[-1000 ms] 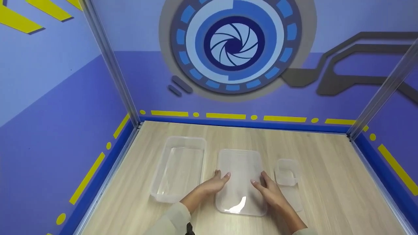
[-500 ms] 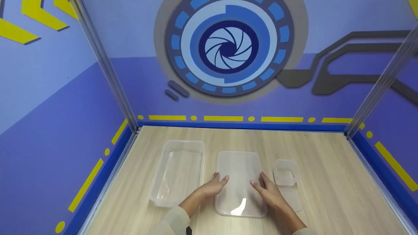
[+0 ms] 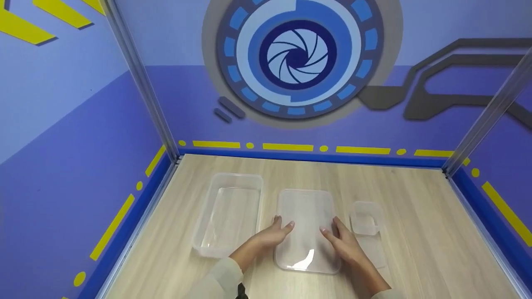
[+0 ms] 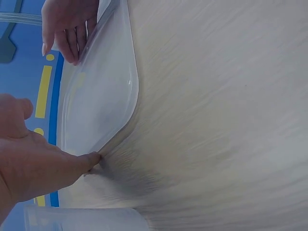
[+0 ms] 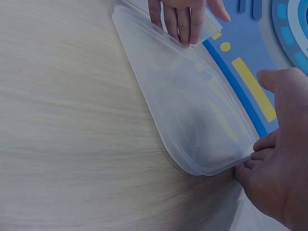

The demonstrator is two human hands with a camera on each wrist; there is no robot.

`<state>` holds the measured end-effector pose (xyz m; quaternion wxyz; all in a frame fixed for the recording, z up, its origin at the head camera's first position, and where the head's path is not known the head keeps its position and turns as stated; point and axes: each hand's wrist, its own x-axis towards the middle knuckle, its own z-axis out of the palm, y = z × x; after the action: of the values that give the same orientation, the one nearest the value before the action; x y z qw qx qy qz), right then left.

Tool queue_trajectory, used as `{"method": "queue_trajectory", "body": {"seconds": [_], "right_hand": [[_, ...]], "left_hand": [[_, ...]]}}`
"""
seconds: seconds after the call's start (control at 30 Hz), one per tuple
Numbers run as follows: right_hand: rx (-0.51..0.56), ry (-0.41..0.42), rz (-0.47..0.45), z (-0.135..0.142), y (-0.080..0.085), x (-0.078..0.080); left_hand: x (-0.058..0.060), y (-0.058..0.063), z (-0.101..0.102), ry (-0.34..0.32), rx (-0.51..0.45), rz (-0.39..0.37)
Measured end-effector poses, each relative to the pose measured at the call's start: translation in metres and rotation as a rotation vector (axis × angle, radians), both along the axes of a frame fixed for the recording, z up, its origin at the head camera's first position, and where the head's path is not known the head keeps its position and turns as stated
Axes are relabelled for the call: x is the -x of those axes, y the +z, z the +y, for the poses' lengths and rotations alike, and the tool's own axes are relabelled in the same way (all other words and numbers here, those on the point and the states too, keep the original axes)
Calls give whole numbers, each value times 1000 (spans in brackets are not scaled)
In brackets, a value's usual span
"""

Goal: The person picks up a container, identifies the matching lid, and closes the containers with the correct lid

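Note:
A rectangular translucent plastic lid [image 3: 305, 245] lies flat on the table between both hands. My left hand [image 3: 268, 236] is at its left edge, fingertips touching the rim and thumb raised above it. Along the opposite edge, my right hand [image 3: 346, 246] touches the rim in the same way, thumb lifted. Both wrist views show straight or relaxed fingers against the sides of the lid [image 4: 103, 91], with neither thumb pressing on top. To the left stands a deep, clear rectangular container [image 3: 198, 232] without a cover, close to my left forearm.
Right of my right hand sits a small square clear container [image 3: 365, 228], and a small flat lid [image 3: 374, 251] lies just in front of it. Blue printed panels [image 3: 183, 104] enclose the wooden table [image 3: 428, 232] at the back and sides, with metal posts [image 3: 143, 83] at the corners.

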<state>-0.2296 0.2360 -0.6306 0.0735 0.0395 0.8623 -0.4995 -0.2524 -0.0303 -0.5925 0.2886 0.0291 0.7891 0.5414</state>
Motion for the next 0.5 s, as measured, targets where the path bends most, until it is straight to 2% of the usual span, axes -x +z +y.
{"method": "queue_trajectory", "body": {"seconds": [0.2,0.5], "right_hand": [[-22,1,2,-3,2,-3],[-20,-25,2,-5,6,-2]], "left_hand": [[-3,-1,-1,-6,-9,-29],[3,1,5,37,-9,-26]]}}
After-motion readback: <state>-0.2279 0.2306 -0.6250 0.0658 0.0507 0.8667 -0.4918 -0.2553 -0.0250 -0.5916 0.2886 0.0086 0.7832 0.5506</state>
